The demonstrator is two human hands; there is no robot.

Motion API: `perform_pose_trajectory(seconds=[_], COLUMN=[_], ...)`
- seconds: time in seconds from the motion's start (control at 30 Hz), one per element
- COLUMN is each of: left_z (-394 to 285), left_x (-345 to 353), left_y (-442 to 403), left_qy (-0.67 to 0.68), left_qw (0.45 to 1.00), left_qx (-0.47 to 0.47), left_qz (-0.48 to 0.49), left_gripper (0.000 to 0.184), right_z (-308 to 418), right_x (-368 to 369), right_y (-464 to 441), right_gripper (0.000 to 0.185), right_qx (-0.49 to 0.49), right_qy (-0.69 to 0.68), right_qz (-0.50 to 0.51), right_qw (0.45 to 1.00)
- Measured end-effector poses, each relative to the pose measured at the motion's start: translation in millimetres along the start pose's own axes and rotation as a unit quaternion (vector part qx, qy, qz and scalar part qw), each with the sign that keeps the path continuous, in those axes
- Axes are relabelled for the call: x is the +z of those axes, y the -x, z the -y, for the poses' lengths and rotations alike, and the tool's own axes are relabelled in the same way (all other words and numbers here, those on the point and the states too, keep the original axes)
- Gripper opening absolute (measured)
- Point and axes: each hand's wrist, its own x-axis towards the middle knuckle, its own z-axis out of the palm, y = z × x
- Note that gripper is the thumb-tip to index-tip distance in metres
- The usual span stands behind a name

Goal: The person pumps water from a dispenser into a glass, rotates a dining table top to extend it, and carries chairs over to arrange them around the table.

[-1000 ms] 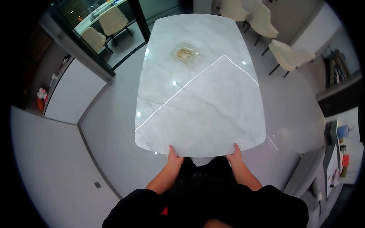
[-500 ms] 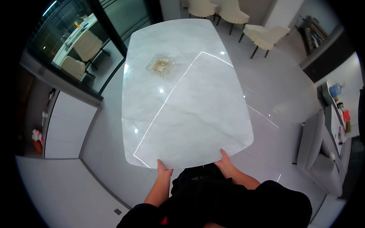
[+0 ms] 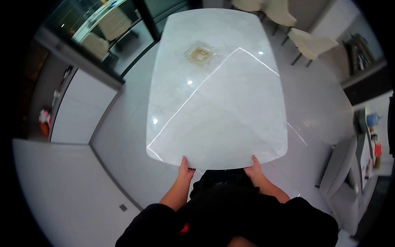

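A large pale marble-look table [image 3: 222, 111] with rounded corners stretches away from my body. My left hand [image 3: 186, 169] grips its near edge left of centre, thumb on top and fingers hidden beneath. Further right along the same edge, my right hand [image 3: 254, 168] holds on in a similar way. Both arms reach down and forward from my dark clothing. Towards the far left of the tabletop sits a square clear glass dish [image 3: 200, 53], brownish in the middle and out of reach of either hand.
Cream-covered chairs [image 3: 311, 44] stand beyond the table at the far right. A grey sofa [image 3: 339, 168] is on the right, beside a counter with several items. On the left are a white cabinet [image 3: 84, 109] and a dark-framed glass door [image 3: 147, 18]. Glossy tiled floor [image 3: 123, 123] surrounds the table.
My view has turned, so the table and both hands appear higher and further right. Both hands keep their grip on the near edge. Whether the table itself moved is unclear.
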Motion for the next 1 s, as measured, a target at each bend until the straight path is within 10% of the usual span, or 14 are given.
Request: perform_pose_trajectory(seconds=[0.57, 0.73, 1.0], left_z=[-17, -43, -55], left_x=[-1, -21, -38], left_y=[5, 8, 29], left_qy=[-0.089, -0.175, -0.219], left_qw=[0.987, 0.934, 0.894], left_qx=[0.075, 0.19, 0.24], left_qz=[-0.11, -0.248, -0.307], left_gripper=[0.053, 0.062, 0.064], right_z=[31, 120, 207], right_x=[-18, -56, -45], right_y=[6, -4, -30], right_gripper=[0.056, 0.054, 0.056], right_qx=[0.043, -0.122, -0.4], right_qy=[0.214, 0.187, 0.534], right_qz=[-0.054, -0.125, -0.192], right_qw=[0.974, 0.967, 0.72])
